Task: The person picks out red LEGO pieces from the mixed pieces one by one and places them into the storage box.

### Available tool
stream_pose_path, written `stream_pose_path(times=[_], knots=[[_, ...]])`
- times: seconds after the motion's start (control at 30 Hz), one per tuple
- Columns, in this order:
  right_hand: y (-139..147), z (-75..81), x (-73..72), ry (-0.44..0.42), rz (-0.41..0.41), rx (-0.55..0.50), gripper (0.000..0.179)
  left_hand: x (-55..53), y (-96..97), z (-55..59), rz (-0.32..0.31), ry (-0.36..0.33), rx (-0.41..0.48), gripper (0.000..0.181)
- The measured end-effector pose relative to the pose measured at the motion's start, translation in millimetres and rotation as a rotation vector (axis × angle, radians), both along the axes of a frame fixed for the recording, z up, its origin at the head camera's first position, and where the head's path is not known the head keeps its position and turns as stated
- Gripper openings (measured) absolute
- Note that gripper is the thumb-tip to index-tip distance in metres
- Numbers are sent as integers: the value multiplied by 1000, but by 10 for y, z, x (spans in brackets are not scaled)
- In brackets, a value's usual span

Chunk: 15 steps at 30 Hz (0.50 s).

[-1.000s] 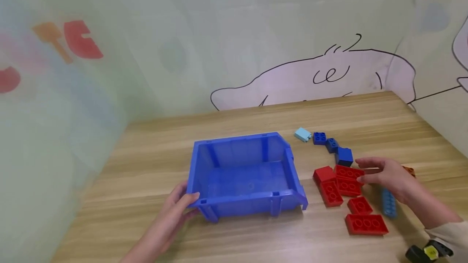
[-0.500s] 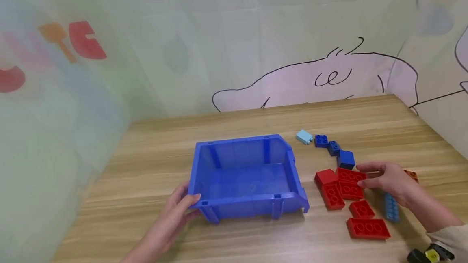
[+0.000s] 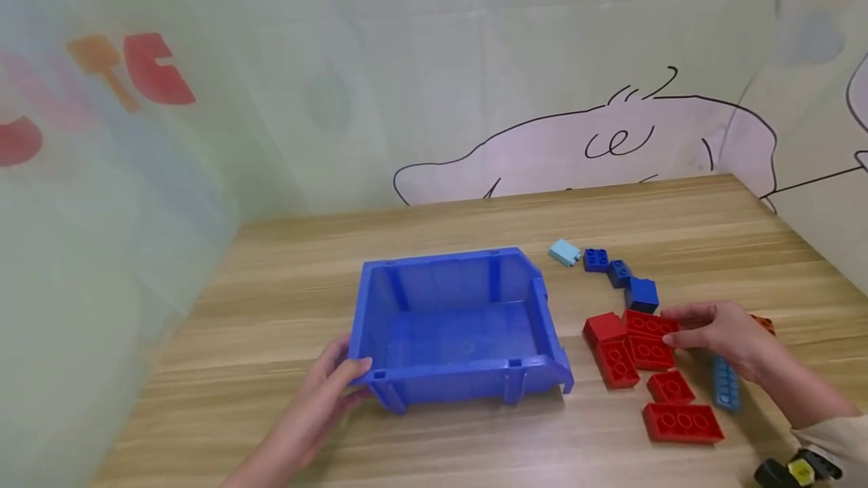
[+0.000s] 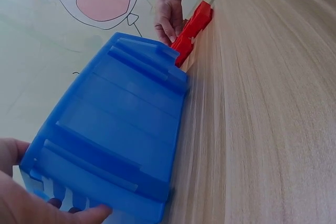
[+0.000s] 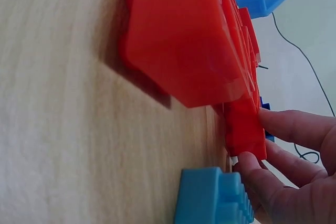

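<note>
Probably light, easily pinched

The left hand grips the near-left corner of the blue bin; the right hand pinches a red brick right of the bin. Likely stiff, slick plastic, best held across its width.

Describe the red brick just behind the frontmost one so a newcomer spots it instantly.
In the head view, find the blue bin, then the red bricks to its right. Go to the long red brick nearest the viewer; the short red brick lies just behind it. Of all the reds, only this one shows a single ring on its upward face.
</note>
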State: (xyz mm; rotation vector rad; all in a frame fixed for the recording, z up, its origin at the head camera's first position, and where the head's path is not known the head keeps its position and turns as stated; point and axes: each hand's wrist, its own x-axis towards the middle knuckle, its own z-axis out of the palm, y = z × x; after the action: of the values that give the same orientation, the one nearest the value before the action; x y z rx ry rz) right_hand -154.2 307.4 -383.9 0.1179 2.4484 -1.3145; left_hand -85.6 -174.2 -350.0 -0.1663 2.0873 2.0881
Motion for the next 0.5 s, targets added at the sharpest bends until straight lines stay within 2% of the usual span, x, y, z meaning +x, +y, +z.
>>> stream_pose_path(times=[0.5], knots=[[1, 38, -2, -4, 40, 3, 53, -4, 7, -7, 9, -7, 7, 56]])
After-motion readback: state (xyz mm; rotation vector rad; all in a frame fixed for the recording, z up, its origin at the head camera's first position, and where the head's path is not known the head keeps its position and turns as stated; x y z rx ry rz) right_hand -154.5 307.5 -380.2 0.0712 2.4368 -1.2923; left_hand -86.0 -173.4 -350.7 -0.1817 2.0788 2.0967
